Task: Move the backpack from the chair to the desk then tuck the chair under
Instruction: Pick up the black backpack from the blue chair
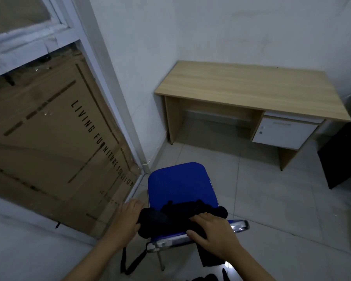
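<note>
A black backpack (176, 217) lies slumped over the near edge of a blue padded chair (178, 183) with a chrome frame. Its straps hang down below the seat at the left. My left hand (128, 218) presses against the backpack's left side, fingers wrapped onto the fabric. Over the bag's right part rests my right hand (213, 230), thumb under a fold of cloth. The wooden desk (251, 86) stands further off against the white wall, its top bare, with an open knee space under its left half.
A white drawer unit (284, 133) hangs under the desk's right side. A dark cabinet (344, 155) stands at the far right. A glass partition with cardboard boxes (55, 126) behind it fills the left. Grey floor tiles (261, 189) lie between chair and desk.
</note>
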Motion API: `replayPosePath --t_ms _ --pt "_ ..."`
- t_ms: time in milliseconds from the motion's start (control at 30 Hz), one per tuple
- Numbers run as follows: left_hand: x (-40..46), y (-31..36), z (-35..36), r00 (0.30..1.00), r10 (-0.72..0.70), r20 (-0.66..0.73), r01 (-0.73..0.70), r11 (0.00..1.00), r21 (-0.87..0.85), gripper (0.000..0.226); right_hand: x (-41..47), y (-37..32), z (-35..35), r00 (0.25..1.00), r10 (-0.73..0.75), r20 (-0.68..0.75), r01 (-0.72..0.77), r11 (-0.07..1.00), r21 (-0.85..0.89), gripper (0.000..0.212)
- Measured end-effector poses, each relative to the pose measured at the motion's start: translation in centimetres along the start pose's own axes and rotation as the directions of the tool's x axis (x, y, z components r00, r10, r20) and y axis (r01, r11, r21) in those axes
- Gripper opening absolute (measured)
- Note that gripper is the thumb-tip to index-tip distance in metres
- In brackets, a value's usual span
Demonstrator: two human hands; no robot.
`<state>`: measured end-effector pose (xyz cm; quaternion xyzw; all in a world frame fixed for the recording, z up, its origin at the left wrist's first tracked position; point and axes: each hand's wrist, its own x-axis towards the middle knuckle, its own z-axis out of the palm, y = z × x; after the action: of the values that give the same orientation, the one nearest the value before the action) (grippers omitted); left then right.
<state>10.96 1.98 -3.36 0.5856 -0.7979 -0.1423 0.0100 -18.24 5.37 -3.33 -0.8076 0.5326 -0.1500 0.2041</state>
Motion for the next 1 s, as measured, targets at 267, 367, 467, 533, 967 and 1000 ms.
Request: replayPosePath --t_ms 267,367,467,533,967,1000 --pt "3.4 8.4 -0.2 0.901 0.127 0.414 -0.089 0.990 -0.111 0.072 0.0 -0.1 0.2 1.000 0.011 -0.024 -0.012 1.000 -0.013 0.062" --pt "4.6 10.2 1.1 0.871 0.193 0.453 -0.093 0.968 -0.235 0.049 -0.3 0.0 0.2 0.999 0.002 -0.032 -0.003 0.999 -0.042 0.052" --pt "5.3 10.2 1.7 0.899 0.188 0.396 -0.056 0.946 -0.320 0.021 -1.1 -0.1 -0.2 0.998 0.007 -0.061 -0.011 0.998 -0.062 0.047" --pt "5.3 10.1 2.1 0.927 0.191 0.324 -0.061 0.926 -0.373 0.010 -1.9 0.0 -0.6 0.998 0.045 -0.043 -0.047 0.998 -0.048 0.051" --pt "4.2 10.6 3.1 0.991 0.107 0.077 -0.038 0.790 -0.611 0.028 -1.6 8.1 -7.5 0.963 0.247 -0.103 -0.265 0.937 -0.228 0.044" --pt "4.1 10.6 3.0 0.993 0.099 0.071 -0.034 0.788 -0.615 0.028 -1.0 8.3 -8.0 0.954 0.257 -0.156 -0.288 0.928 -0.234 0.047"
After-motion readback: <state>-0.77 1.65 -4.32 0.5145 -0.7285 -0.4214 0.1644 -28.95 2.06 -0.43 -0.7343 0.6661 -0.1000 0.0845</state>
